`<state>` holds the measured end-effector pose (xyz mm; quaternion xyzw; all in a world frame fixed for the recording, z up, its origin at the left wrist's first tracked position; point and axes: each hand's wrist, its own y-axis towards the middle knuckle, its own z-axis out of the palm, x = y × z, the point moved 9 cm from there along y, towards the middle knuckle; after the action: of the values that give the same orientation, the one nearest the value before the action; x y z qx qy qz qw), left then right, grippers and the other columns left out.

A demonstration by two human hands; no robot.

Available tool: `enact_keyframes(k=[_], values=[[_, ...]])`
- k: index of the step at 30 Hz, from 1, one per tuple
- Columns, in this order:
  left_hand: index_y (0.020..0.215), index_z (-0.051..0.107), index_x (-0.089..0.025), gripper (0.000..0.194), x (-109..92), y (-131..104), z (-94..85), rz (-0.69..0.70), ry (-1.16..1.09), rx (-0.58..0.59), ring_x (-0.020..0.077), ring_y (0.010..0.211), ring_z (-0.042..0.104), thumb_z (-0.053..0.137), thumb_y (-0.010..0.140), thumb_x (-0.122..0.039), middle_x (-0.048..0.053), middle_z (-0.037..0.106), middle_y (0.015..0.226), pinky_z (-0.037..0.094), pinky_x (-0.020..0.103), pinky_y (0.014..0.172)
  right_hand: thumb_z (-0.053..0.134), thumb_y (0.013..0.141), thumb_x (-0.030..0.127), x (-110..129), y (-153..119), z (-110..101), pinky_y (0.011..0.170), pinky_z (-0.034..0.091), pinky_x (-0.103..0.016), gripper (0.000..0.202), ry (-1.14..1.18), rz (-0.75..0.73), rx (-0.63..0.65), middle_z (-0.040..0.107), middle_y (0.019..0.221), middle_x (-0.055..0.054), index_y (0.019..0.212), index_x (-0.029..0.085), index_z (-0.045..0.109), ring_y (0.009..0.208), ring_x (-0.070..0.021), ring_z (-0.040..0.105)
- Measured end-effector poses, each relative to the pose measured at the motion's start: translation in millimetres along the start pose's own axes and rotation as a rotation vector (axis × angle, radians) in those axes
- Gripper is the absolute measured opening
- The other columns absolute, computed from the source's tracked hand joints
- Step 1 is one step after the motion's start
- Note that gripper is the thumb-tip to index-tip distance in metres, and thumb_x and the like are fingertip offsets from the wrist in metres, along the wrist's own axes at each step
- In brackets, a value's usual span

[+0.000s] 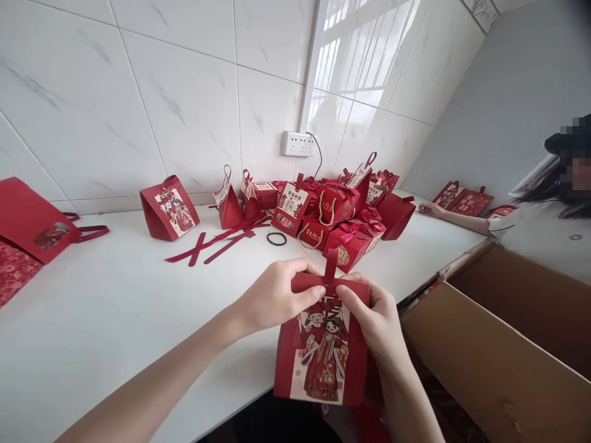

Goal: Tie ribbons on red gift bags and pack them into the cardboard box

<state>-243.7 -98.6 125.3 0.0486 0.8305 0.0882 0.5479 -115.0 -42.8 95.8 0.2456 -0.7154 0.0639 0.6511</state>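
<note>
The left hand (277,295) and right hand (376,314) pinch the top edge of a red gift box (323,354), thumbs flanking its upright strap (331,267); even, light pressure should spare the stiff card creases. It hangs before the smooth white table (92,301), where flat ribbons (197,248) lie near a tent-shaped box (169,209).

Our left hand (279,294) and right hand (377,311) pinch close together, thumbs (310,298) in front, fingers curled behind, bare forearms (184,354) converging from below.

The red box (323,351) looks smooth matt card, the wall tiles (189,92) glossy.
</note>
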Motion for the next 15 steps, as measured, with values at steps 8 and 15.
enact_keyframes(k=[8, 15], values=[[0.076, 0.063, -0.018, 0.014, -18.8, -5.4, -0.6, 0.078, 0.036, -0.044, 0.0114, 0.053, 0.058, 0.054, 0.083, -0.026, 0.000, 0.063, 0.063, 0.047, 0.019, 0.045, 0.066, 0.077, 0.043, 10.2, -6.9, 0.3, 0.052, 0.046, -0.023, 0.027, 0.037, 0.099, 0.042, 0.064, 0.067, -0.002, 0.075, 0.016, 0.066, 0.056, -0.0142, 0.056], [0.072, 0.063, -0.017, 0.013, -18.3, -6.2, 0.9, 0.053, -0.019, -0.046, 0.0100, 0.052, 0.057, 0.056, 0.081, -0.022, -0.001, 0.062, 0.062, 0.047, 0.018, 0.045, 0.067, 0.075, 0.042, 12.0, -9.4, -0.7, 0.049, 0.044, -0.022, 0.027, 0.004, 0.129, 0.049, 0.064, 0.064, -0.002, 0.072, 0.015, 0.066, 0.054, -0.0133, 0.055]])
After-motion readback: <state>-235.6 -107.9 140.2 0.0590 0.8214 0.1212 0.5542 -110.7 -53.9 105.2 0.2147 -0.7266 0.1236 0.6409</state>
